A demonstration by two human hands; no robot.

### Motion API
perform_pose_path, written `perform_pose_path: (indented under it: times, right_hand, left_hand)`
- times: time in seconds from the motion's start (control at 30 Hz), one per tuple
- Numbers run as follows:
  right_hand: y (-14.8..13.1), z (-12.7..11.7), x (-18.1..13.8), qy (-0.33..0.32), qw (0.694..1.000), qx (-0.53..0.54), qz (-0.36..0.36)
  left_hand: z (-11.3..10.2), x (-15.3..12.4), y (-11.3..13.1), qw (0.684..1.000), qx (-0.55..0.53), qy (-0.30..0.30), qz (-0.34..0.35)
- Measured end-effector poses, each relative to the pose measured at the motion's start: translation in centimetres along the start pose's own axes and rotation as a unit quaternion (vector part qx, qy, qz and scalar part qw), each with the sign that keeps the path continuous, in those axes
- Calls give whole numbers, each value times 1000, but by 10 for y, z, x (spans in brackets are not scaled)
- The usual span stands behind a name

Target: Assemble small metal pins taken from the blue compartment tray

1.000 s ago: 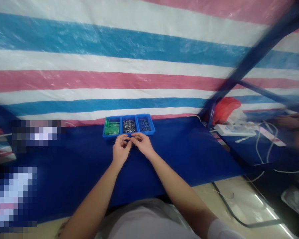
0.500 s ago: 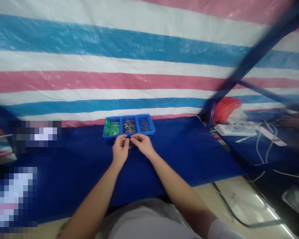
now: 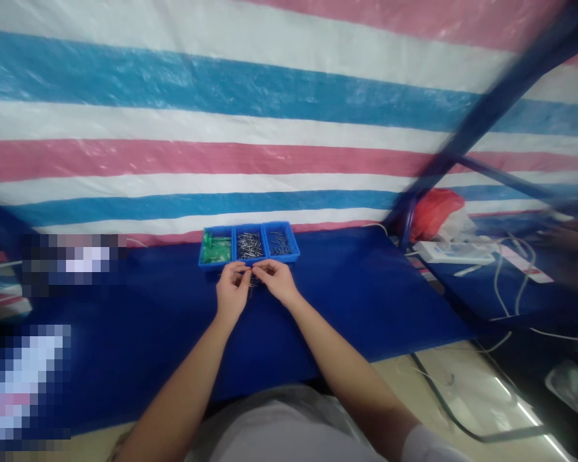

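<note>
My left hand (image 3: 232,292) and my right hand (image 3: 275,280) meet over the blue table (image 3: 356,289), fingertips pinched together on small metal pins (image 3: 251,282) too small to make out clearly. Just beyond them stands a blue three-part tray (image 3: 248,245). Its left part holds green pieces (image 3: 216,247), its middle part holds metal pins (image 3: 249,244), and its right part holds a few darker pins (image 3: 280,242).
A striped tarp (image 3: 221,128) hangs behind the table. At the right are a red bag (image 3: 436,208), a white power strip (image 3: 455,252) with cables, and another person's arm (image 3: 571,240). A blue frame bar (image 3: 486,109) slants across the upper right.
Both hands stay in the same spot in front of the tray; only the fingers shift slightly around the small pins.
</note>
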State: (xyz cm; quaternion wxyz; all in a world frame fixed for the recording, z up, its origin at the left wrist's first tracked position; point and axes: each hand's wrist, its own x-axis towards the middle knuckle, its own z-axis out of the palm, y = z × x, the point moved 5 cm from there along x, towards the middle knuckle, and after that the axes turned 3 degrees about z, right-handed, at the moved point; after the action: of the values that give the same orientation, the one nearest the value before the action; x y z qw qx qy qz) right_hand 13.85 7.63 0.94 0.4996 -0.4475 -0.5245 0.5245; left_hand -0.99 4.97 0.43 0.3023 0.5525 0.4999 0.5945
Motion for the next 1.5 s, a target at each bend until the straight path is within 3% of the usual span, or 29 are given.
perform_pose_path:
  times: [0.57,0.87,1.13,1.5]
  right_hand:
    - [0,2,-2,-13,1000,8,5]
    - [-3,-1,-1,3,1000,-7,-2]
    - [-2,1,-1,-4,1000,7,0]
    - [1,2,-1,-15,1000,12,23]
  left_hand:
    - [-1,0,4,999,30,-6,-12]
    - [1,0,2,999,-25,-9,-18]
    - [1,0,3,1000,15,-17,3]
    - [0,0,2,999,35,-15,-23]
